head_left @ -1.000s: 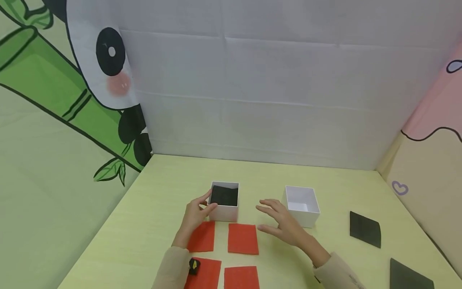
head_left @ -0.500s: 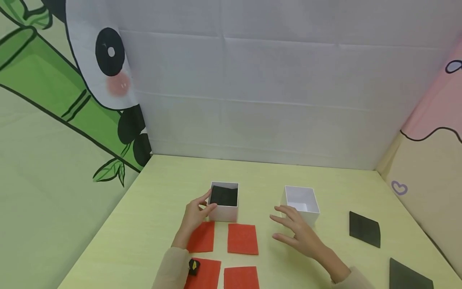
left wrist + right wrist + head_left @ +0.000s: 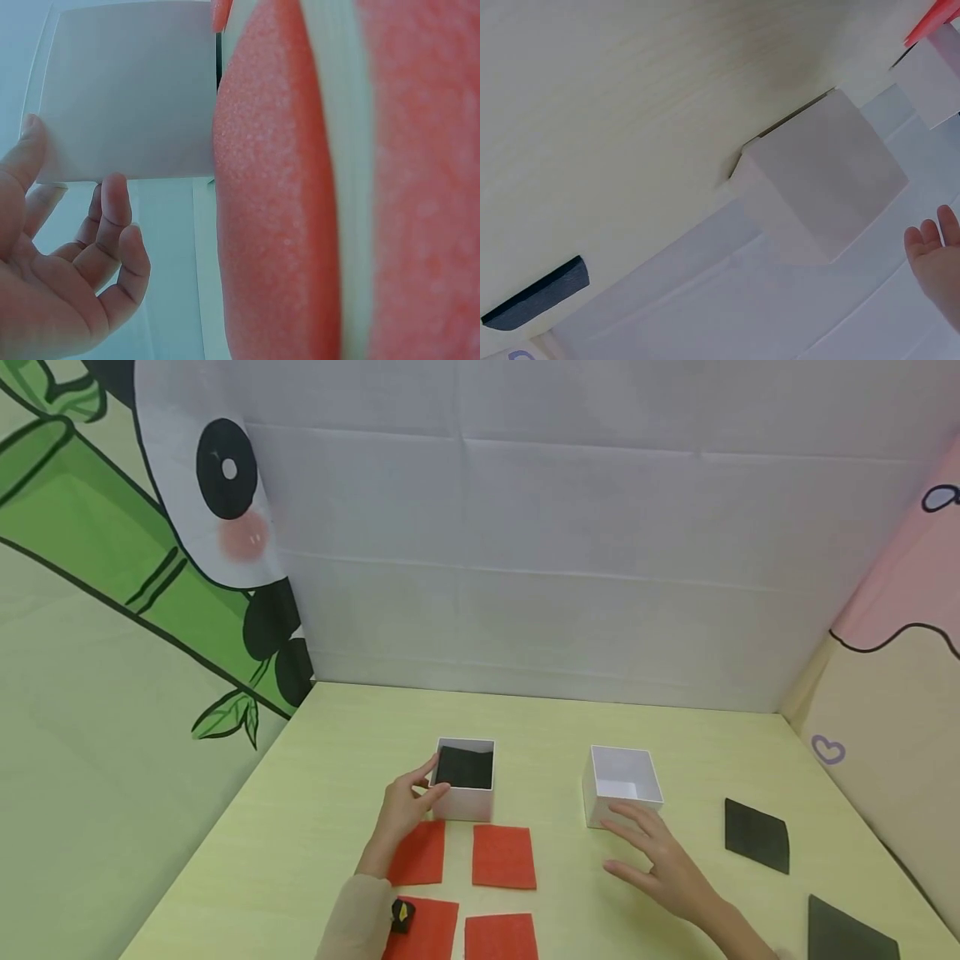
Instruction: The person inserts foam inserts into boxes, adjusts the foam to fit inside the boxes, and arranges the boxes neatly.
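My left hand [image 3: 401, 810] holds the left corner of a small white open-topped box [image 3: 463, 806], thumb at the front wall. A black square piece [image 3: 463, 767], cloth-like, lies inside that box. The left wrist view has the thumb against the box wall [image 3: 131, 90] and the other fingers curled beside it. My right hand [image 3: 663, 864] hovers with spread, relaxed fingers and holds nothing. It is just in front of a second white box [image 3: 600, 797], whose visible inside is bare. The right wrist view shows that box [image 3: 832, 172] apart from the hand [image 3: 937, 255].
Several red squares lie in front of the left box, among them a back one [image 3: 504, 857] and a front one [image 3: 501, 937]. Two black squares lie at the right, one farther back [image 3: 757, 837] and one nearer [image 3: 853, 931]. A white sheet [image 3: 525, 560] hangs behind the table.
My right hand has moved right and toward me, from between the two boxes to the front of the right one. The left hand keeps its hold on the left box.
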{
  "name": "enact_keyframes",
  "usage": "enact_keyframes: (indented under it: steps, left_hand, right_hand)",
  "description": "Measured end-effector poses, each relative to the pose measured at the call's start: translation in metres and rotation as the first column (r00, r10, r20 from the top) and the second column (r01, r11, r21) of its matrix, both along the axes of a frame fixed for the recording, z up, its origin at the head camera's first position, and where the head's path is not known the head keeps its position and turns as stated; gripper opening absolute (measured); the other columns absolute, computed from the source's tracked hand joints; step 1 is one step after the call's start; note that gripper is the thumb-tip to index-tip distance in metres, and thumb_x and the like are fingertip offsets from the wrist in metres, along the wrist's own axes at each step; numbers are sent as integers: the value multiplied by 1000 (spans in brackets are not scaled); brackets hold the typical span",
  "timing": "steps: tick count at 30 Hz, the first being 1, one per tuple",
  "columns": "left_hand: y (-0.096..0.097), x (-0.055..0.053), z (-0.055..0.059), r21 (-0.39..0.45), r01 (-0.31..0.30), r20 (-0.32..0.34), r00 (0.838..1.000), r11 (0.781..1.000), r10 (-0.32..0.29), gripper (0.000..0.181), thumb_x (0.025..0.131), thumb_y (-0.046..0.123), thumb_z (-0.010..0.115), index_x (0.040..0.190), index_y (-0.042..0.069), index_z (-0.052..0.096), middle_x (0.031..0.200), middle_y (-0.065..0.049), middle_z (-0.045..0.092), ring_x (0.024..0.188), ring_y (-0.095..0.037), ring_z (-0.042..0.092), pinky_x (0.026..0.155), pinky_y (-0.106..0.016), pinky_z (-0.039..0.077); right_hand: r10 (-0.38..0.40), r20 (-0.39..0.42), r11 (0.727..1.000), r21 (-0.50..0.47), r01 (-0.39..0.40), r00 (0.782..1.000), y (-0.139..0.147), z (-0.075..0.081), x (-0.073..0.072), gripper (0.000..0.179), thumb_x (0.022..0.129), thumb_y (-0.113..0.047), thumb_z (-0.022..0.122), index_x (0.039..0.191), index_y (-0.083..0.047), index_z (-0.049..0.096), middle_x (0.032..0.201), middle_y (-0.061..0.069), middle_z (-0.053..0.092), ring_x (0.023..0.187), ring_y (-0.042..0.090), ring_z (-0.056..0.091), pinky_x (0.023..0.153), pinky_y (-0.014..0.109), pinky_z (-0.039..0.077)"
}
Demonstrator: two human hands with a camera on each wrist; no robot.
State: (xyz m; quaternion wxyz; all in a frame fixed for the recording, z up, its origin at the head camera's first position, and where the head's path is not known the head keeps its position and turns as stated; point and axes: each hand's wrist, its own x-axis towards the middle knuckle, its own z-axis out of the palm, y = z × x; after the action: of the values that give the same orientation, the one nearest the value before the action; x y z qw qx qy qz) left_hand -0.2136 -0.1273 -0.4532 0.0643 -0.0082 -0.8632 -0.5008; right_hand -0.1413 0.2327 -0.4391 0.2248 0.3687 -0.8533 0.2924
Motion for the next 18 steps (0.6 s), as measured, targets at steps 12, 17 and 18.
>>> enact_keyframes:
  steps: [12, 17, 18]
  left_hand:
    - [-1, 0, -1, -2, 4, 14, 1000, 1000, -4, 58, 79, 26, 68, 132, 17, 46, 86, -8, 57, 62, -17, 49, 53, -26, 41]
    - [-1, -1, -1, 4, 7, 9, 1000, 1000, -7, 58, 79, 26, 68, 132, 17, 46, 85, -7, 56, 62, -17, 49, 52, -26, 41]
    - [-1, -1, -1, 6, 7, 7, 1000, 1000, -7, 58, 79, 26, 68, 132, 17, 47, 85, -7, 56, 62, -17, 49, 52, -26, 41]
  right_hand:
    - [-77, -22, 997, -31, 76, 997, 34, -4, 10, 51, 72, -18, 74, 119, -6, 57, 123, 16, 46, 119, 20, 33, 97, 15, 18]
    - [-144, -46, 989, -36, 143, 988, 48, -3, 13, 54, 72, -21, 74, 120, -5, 56, 125, 19, 43, 119, 15, 32, 95, 12, 17]
    - [-151, -49, 988, -39, 149, 987, 51, -2, 13, 54, 72, -21, 74, 120, -5, 56, 125, 19, 43, 119, 14, 32, 95, 12, 17]
